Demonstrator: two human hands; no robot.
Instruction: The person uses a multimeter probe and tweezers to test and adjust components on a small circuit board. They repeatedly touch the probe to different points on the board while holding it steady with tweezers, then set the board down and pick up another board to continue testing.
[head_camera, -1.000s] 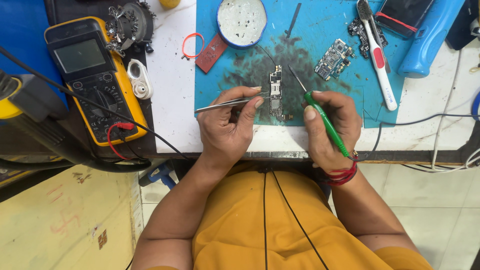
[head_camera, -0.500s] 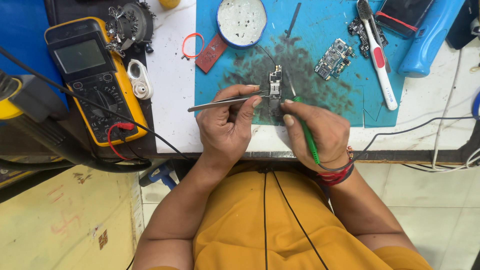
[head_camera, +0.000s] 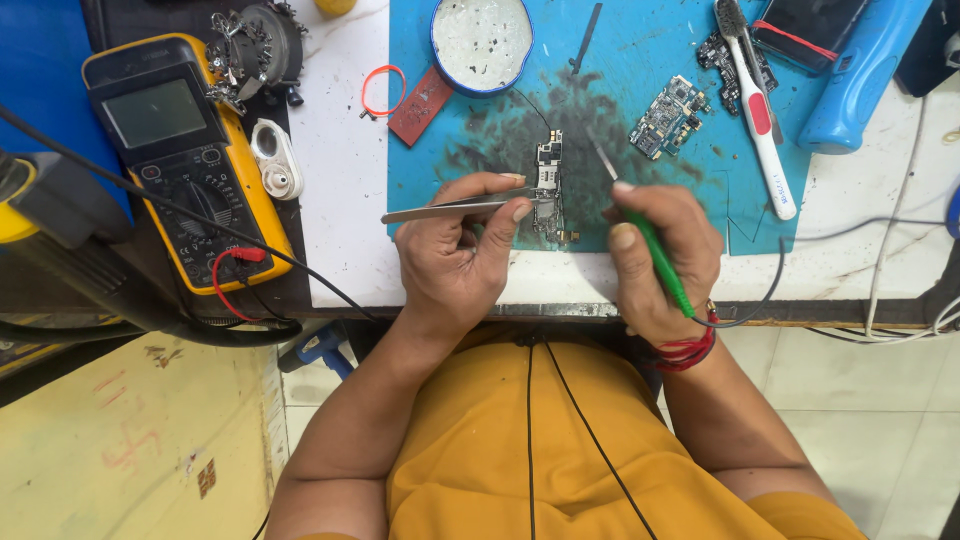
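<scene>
**Two tools on one board: probe and hold**

Two hands work over the narrow grey circuit board (head_camera: 547, 190), which lies flat on the stained blue rubber mat (head_camera: 660, 60) near the front edge of the white bench (head_camera: 340, 170).

Left hand (head_camera: 455, 255): your grip is closed on the slim steel tweezers (head_camera: 450, 208), thumb and forefinger pinching the shaft. The tips reach the board's middle and seem to press or steady it; whether they pinch a part is too small to tell.

Right hand (head_camera: 655, 255): your grip is wrapped round the green-handled pointed tool (head_camera: 655, 250), held like a pen. Its thin metal tip angles up just right of the board, near but apparently not touching.

Step, as judged: fine work on the board, tweezers holding, pointed tool poised. Next move calls for bringing that tip across onto the board without shifting it, so keep the tweezers steady.

Nearby: yellow multimeter (head_camera: 185, 160) well left; round white-filled tin (head_camera: 482, 40) above; second small circuit board (head_camera: 668, 116) and white-and-red toothbrush (head_camera: 760, 115) to the right.
</scene>
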